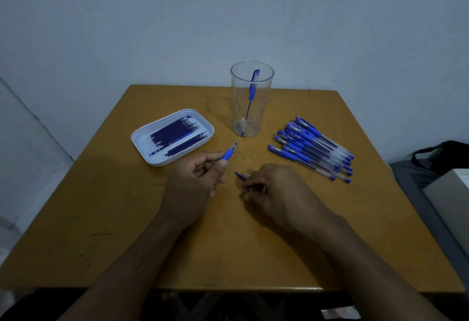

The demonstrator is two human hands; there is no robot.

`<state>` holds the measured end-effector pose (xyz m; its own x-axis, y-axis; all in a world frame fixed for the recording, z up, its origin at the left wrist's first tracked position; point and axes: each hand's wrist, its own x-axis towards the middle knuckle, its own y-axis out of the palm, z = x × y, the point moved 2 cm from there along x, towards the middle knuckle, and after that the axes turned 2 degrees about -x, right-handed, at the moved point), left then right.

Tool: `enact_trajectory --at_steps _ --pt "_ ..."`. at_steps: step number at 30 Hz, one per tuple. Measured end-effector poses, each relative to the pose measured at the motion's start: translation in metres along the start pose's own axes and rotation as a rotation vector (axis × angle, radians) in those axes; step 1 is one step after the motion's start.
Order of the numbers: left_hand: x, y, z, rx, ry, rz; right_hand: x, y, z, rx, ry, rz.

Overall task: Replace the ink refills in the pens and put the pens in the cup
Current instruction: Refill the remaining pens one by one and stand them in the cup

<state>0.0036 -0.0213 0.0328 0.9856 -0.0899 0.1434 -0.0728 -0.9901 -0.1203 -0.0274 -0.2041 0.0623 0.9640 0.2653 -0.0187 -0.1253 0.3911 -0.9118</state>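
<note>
My left hand (195, 181) grips an uncapped blue pen (229, 153) by its rubber grip, tip pointing up and to the right toward the cup. My right hand (274, 191) rests on the table with its fingers curled around a small blue piece (239, 175), probably the pen's cap, which pokes out to the left. A clear plastic cup (251, 117) stands at the back middle with one capped blue pen (252, 92) leaning inside. A pile of several capped blue pens (312, 148) lies to the right. A white tray (142, 140) on the left holds several dark blue refills (177, 135).
The wooden table (127, 231) stands against a pale wall. A dark bag (441, 158) and a grey box (451, 198) sit beyond the table's right edge.
</note>
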Motion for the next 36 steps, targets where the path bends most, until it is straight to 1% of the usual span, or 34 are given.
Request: enact_trajectory --at_steps 3,6,8,11,13,14,17,21,30,36 --pt "-0.001 0.000 0.000 0.010 0.010 0.019 0.000 0.003 0.005 -0.072 -0.010 0.007" --pt "-0.001 0.000 -0.001 0.020 0.018 0.037 0.000 0.003 0.003 -0.018 -0.012 -0.046" --pt "-0.002 0.001 -0.002 0.032 0.029 0.051 0.000 -0.002 -0.002 0.132 0.021 -0.164" --pt "-0.004 0.002 -0.005 0.044 0.056 0.083 0.000 -0.013 -0.011 0.485 0.098 -0.351" --pt "-0.006 0.002 -0.007 0.068 0.090 0.111 -0.001 -0.022 -0.012 0.693 0.088 -0.412" --pt "-0.007 0.003 -0.008 0.075 0.108 0.122 -0.001 -0.026 -0.013 0.747 0.082 -0.426" --pt "-0.008 0.003 -0.011 0.091 0.142 0.146 0.000 -0.029 -0.015 0.799 0.064 -0.400" --pt "-0.006 0.002 -0.009 0.121 0.175 0.163 0.001 -0.024 -0.014 0.772 0.042 -0.338" --pt "-0.007 0.001 -0.009 0.099 0.192 0.176 0.001 -0.023 -0.015 0.823 0.072 -0.375" --pt "-0.006 0.001 -0.006 0.106 0.192 0.208 0.001 -0.020 -0.014 0.776 0.028 -0.250"
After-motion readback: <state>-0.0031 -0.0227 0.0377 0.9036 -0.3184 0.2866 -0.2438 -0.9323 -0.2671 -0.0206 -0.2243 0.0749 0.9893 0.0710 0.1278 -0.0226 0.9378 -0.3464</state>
